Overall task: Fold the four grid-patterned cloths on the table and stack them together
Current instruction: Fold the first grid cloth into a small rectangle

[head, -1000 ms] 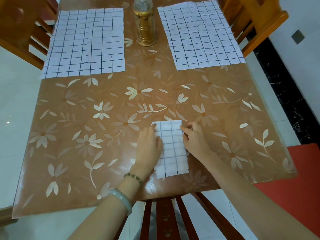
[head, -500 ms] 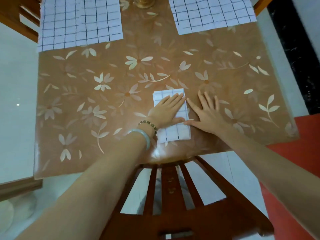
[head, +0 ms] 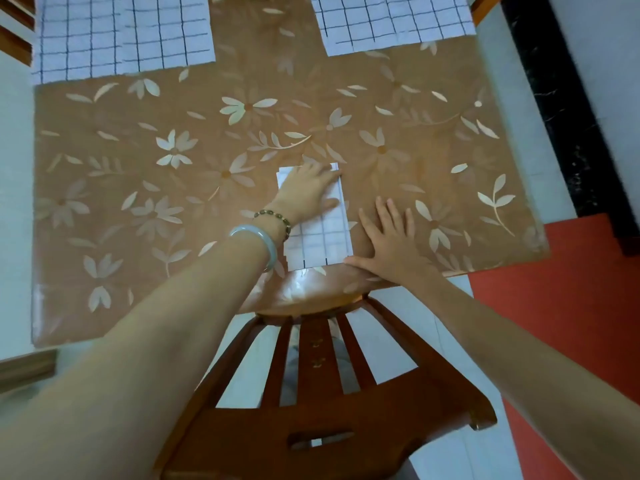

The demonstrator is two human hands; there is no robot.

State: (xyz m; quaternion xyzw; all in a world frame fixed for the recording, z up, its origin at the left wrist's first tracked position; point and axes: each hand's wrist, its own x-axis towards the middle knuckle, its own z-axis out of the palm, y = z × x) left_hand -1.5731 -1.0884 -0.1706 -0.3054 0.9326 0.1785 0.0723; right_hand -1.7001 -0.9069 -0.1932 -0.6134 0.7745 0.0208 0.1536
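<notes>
A folded white cloth with a dark grid point(head: 320, 242) lies near the table's front edge, a narrow upright rectangle. My left hand point(head: 308, 192) rests flat on its upper half, fingers spread, holding nothing. My right hand point(head: 389, 240) lies flat on the tabletop just right of the folded cloth, its thumb by the cloth's lower right corner. Two unfolded grid cloths lie flat at the far side: one at the back left point(head: 121, 32), one at the back right point(head: 394, 19), both cut off by the top of the view.
The table point(head: 173, 216) wears a brown cover with pale flowers. A wooden chair point(head: 318, 403) stands pushed against the front edge, below my arms. Another chair's wood point(head: 15, 26) shows at the top left. Red floor point(head: 571, 306) lies to the right.
My left hand slid up the folded cloth toward its far end. My right hand shifted nearer the table's front edge. The view tilted further down.
</notes>
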